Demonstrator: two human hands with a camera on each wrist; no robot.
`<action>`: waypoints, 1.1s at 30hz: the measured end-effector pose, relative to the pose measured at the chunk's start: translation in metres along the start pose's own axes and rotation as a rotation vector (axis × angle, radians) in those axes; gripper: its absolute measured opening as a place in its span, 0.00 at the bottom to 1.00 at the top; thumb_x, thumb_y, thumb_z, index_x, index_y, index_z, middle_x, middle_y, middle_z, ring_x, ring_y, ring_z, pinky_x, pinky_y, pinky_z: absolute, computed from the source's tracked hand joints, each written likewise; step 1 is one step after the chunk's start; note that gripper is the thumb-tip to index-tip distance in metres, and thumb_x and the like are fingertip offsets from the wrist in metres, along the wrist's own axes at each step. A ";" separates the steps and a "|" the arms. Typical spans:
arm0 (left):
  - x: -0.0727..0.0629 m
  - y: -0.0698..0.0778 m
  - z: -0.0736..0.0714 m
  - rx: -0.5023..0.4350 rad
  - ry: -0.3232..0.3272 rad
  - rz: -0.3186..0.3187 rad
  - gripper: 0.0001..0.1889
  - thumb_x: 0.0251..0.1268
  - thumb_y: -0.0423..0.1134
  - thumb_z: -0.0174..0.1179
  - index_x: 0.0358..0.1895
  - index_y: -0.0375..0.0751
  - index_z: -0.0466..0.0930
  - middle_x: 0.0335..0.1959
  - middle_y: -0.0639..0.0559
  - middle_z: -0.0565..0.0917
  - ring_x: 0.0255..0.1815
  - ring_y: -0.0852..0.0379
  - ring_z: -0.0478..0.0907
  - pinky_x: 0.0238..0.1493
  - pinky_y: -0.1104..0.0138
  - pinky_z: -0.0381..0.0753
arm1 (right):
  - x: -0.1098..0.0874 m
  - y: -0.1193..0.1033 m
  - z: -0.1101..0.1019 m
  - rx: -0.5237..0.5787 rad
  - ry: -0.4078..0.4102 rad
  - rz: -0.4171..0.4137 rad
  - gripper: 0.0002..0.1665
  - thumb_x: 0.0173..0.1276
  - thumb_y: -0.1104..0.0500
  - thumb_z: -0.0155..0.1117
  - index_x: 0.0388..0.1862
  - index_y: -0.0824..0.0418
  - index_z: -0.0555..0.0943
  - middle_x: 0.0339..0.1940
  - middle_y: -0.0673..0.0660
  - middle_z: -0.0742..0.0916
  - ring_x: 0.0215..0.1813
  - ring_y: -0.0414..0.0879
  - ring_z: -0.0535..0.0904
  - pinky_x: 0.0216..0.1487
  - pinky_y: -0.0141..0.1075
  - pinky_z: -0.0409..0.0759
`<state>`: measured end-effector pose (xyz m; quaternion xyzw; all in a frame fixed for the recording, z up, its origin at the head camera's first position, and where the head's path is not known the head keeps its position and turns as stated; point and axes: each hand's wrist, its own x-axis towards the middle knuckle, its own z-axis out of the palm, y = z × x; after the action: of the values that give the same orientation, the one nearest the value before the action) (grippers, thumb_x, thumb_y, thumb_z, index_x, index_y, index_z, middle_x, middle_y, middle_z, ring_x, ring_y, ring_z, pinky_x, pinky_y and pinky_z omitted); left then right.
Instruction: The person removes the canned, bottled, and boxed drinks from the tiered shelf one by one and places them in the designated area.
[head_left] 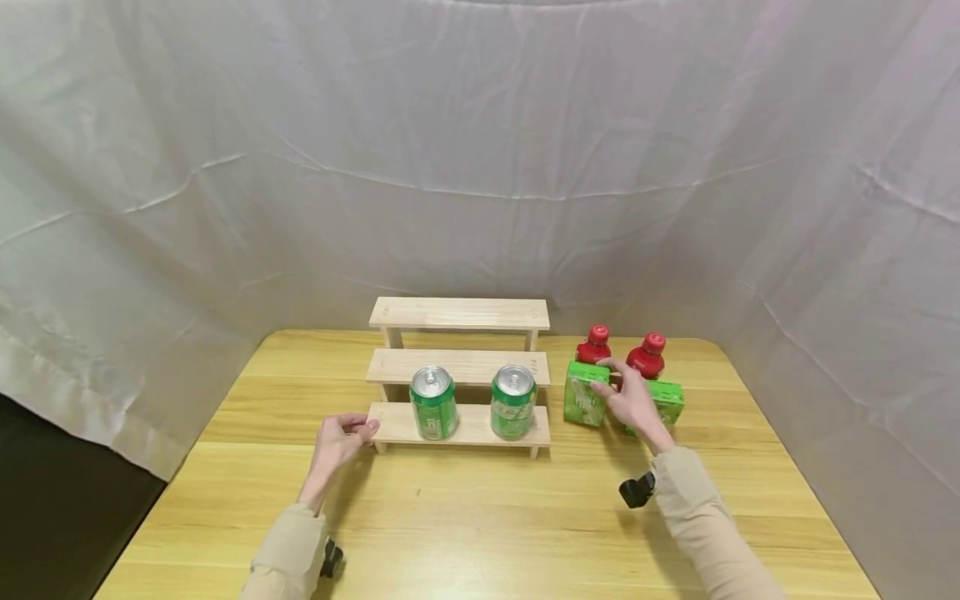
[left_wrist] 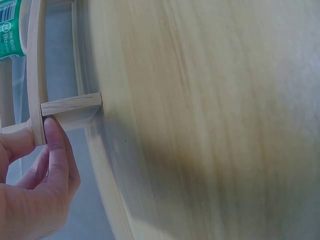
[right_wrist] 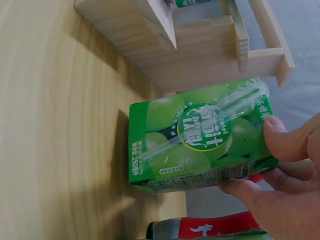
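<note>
The carton (head_left: 585, 398) stands upright just beyond the right end of the rack (head_left: 465, 367), to the left of my right hand (head_left: 633, 404), whose thumb and fingers pinch its upper part; whether its base touches the surface (head_left: 480, 517) I cannot tell. A light, level pinch should spare its walls and avoid nudging the bottles (head_left: 647, 358) behind. My left hand (head_left: 337, 442) grips the left end of the lowest board (head_left: 472, 425), probably steadying it.
</note>
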<state>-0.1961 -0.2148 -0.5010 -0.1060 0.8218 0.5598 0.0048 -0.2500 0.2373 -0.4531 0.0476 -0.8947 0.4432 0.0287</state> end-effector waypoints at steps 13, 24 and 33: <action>-0.001 0.001 -0.001 0.007 0.007 -0.014 0.18 0.69 0.32 0.62 0.54 0.18 0.78 0.41 0.30 0.86 0.30 0.58 0.84 0.37 0.66 0.91 | -0.006 0.005 0.001 -0.035 -0.067 0.052 0.27 0.76 0.69 0.50 0.73 0.68 0.65 0.73 0.76 0.68 0.75 0.72 0.63 0.76 0.65 0.64; -0.001 0.002 0.000 0.018 0.005 -0.016 0.19 0.69 0.32 0.62 0.55 0.18 0.78 0.40 0.31 0.86 0.30 0.57 0.84 0.36 0.66 0.90 | -0.013 0.010 0.009 -0.027 -0.009 -0.004 0.29 0.77 0.68 0.49 0.75 0.70 0.62 0.74 0.77 0.66 0.76 0.73 0.59 0.78 0.64 0.61; -0.001 0.003 -0.001 0.040 0.006 -0.011 0.19 0.70 0.34 0.63 0.54 0.19 0.78 0.39 0.32 0.86 0.30 0.56 0.84 0.33 0.69 0.88 | -0.020 0.015 0.015 0.089 0.082 0.016 0.30 0.78 0.66 0.51 0.76 0.71 0.61 0.75 0.76 0.64 0.76 0.71 0.62 0.79 0.57 0.64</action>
<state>-0.1952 -0.2143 -0.4981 -0.1119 0.8322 0.5430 0.0074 -0.2315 0.2355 -0.4757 0.0232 -0.8725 0.4844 0.0597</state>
